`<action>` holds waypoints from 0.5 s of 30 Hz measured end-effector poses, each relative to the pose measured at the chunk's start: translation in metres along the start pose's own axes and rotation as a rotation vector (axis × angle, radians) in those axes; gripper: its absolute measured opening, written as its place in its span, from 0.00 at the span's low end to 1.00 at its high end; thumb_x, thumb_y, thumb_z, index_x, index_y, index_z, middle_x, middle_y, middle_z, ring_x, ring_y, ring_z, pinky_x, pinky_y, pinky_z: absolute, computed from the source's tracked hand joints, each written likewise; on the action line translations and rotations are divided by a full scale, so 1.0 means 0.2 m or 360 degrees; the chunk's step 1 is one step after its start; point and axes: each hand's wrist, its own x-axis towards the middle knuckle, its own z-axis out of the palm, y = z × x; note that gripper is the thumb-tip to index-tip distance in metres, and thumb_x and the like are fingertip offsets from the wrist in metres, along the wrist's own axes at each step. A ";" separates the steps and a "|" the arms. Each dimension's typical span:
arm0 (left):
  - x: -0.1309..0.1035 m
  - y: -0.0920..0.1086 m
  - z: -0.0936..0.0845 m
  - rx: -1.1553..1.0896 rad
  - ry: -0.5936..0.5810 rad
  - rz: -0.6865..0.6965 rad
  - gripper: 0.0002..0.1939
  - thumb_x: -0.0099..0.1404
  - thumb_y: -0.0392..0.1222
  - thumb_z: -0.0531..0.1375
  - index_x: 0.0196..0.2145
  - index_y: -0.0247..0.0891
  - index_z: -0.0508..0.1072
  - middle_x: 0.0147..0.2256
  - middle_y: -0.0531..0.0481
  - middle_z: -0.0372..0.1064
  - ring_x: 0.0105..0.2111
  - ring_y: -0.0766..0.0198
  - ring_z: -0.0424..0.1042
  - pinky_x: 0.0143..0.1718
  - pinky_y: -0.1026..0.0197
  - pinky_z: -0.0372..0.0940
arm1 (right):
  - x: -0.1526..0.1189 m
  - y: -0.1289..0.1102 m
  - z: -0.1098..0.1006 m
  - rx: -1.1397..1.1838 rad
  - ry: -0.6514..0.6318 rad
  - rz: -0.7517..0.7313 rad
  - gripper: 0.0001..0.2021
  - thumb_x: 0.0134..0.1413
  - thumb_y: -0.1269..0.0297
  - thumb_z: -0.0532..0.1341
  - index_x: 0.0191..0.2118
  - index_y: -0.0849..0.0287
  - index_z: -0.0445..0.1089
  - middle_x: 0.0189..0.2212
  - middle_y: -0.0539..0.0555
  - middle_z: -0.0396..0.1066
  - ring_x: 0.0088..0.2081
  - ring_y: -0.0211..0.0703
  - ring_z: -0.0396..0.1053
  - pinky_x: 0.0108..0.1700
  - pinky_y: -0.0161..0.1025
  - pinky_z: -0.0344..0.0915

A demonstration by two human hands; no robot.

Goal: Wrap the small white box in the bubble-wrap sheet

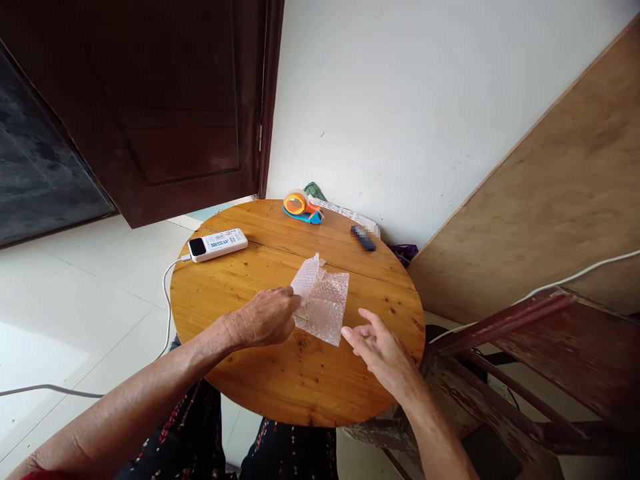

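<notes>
A piece of clear, pinkish bubble wrap [327, 303] is over the middle of the round wooden table [270, 383], with a fold or flap standing up on its left part. My left hand [273, 315] is closed on the left edge of the wrap, its fingertips partly hidden. Near the lower right corner of the sheet is my right hand [377, 347], with thumb and fingers apart and nothing between them. Whether the right thumb touches the wrap's corner I cannot tell.
At the table's back edge stands an orange and blue tape dispenser [303, 207]. A white power bank [219, 245] with a cable lies at the left. A dark, blurred-out object [363, 238] lies back right. A wooden chair [500, 360] stands close on the right.
</notes>
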 end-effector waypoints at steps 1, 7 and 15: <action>0.00 0.00 0.00 0.0008 0.0010 0.0013 0.12 0.62 0.30 0.53 0.40 0.35 0.73 0.37 0.42 0.70 0.36 0.55 0.72 0.38 0.56 0.67 | 0.00 0.00 0.03 0.0047 0.0005 0.0015 0.35 0.54 0.44 0.59 0.61 0.61 0.59 0.34 0.54 0.77 0.31 0.48 0.75 0.35 0.44 0.67; 0.03 -0.07 0.06 -0.0093 0.0231 0.0051 0.10 0.66 0.38 0.56 0.41 0.38 0.76 0.40 0.43 0.68 0.41 0.56 0.71 0.43 0.58 0.67 | 0.05 -0.08 0.19 0.0004 0.0312 0.0107 0.44 0.50 0.44 0.60 0.66 0.69 0.52 0.30 0.53 0.74 0.33 0.51 0.74 0.35 0.43 0.65; 0.05 -0.08 0.13 -0.0241 0.0347 -0.0030 0.12 0.61 0.37 0.59 0.42 0.36 0.76 0.42 0.43 0.68 0.37 0.58 0.73 0.40 0.59 0.68 | 0.07 -0.08 0.23 -0.0029 0.0472 0.0091 0.42 0.50 0.47 0.60 0.65 0.66 0.53 0.35 0.58 0.76 0.34 0.53 0.74 0.34 0.43 0.63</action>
